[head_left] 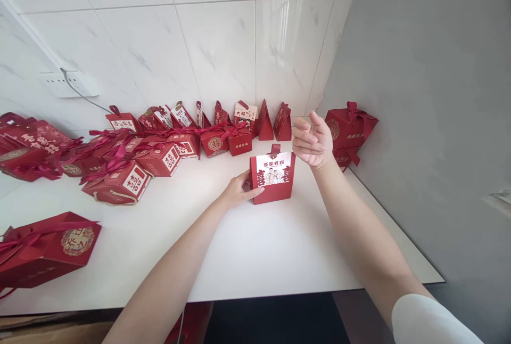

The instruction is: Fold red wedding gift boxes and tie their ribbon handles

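Mostly smooth, flat-fronted red box (273, 180)

Just one cam here, worn on the head, looking forward and down across a white table (255, 259) to the tiled wall (215, 40) behind it. It's pretty close in: the left hand (236, 192) and right hand (313, 141) sit around mid-frame, arms coming up from the bottom. A grey panel (415, 109) fills the right side. Can't really make out the dark patch (275, 317) under the front edge.
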